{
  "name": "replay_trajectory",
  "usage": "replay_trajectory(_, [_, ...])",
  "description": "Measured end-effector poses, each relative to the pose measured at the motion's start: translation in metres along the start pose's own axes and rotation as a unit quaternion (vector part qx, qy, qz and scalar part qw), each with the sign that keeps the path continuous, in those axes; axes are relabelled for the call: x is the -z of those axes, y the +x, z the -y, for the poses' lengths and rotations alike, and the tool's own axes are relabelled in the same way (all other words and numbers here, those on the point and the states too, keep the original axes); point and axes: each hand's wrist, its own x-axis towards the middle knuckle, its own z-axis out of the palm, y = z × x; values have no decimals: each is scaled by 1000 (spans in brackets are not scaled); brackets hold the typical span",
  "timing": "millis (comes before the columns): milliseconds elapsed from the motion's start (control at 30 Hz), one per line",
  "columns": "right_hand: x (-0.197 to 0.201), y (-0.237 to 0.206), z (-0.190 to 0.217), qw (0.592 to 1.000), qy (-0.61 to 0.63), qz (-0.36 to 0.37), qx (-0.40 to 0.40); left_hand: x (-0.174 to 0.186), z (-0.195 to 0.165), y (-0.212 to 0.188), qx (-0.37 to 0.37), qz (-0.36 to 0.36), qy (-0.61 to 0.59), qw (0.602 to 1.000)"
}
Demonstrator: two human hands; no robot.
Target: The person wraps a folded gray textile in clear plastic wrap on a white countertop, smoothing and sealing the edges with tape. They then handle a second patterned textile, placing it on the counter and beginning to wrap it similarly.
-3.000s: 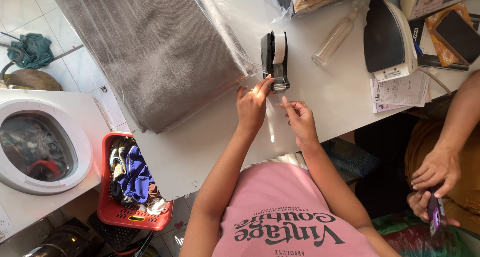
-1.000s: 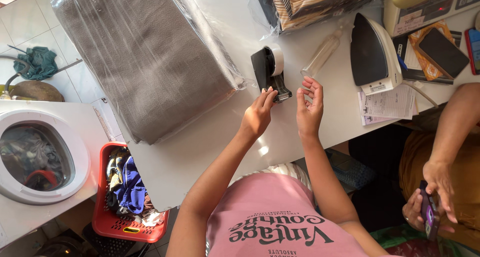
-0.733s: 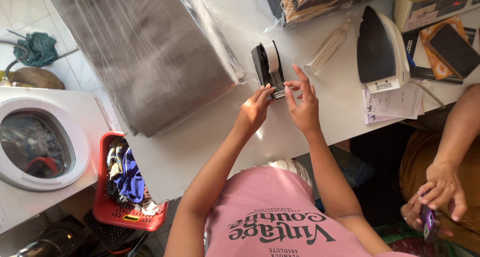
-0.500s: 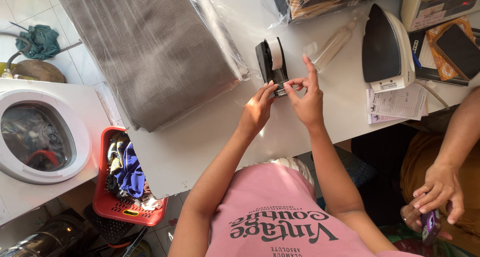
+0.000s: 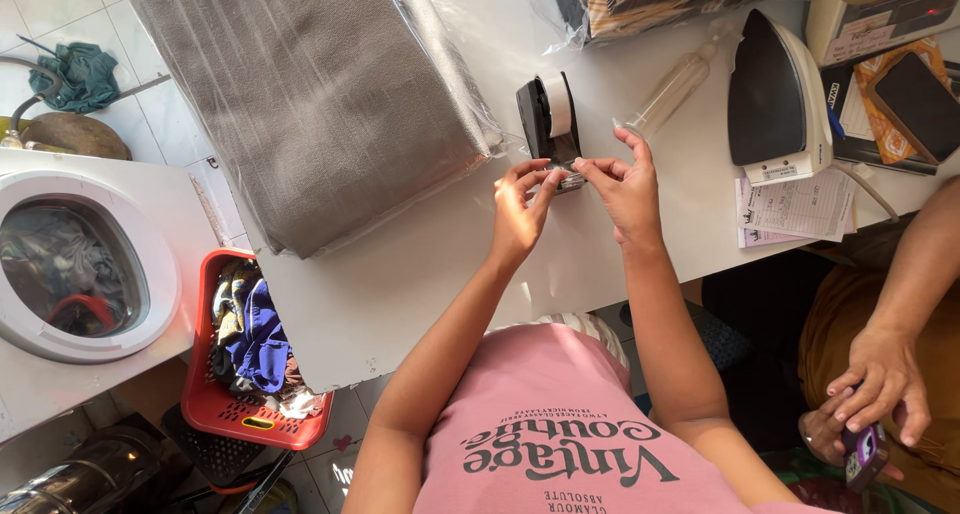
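A black tape dispenser point(image 5: 545, 119) with a white roll stands on the white table point(image 5: 400, 284). My left hand point(image 5: 520, 214) and my right hand point(image 5: 625, 189) meet at its near end. My left fingertips rest against the dispenser's cutter end. My right thumb and forefinger pinch the clear tape there; the strip itself is too thin to make out. A folded grey fabric in a clear plastic bag point(image 5: 320, 94) lies just left of the dispenser.
A clear spray bottle point(image 5: 675, 84), an iron point(image 5: 775, 99) and papers point(image 5: 795, 204) lie to the right. Another person's hands point(image 5: 880, 374) hold a small purple object at the lower right. A washing machine point(image 5: 75, 264) and a red laundry basket point(image 5: 250, 374) stand at the left.
My hands were apart in front of the dispenser three seconds ago. They have since come together and moved up to its near end.
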Motion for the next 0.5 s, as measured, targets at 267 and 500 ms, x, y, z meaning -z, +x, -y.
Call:
replay_trajectory(267, [-11, -16, 0, 988, -126, -49, 71, -4, -7, -4, 37, -63, 54, 996])
replay_trajectory(500, [-18, -27, -4, 948, -242, -80, 192, 1, -34, -10, 25, -65, 162, 984])
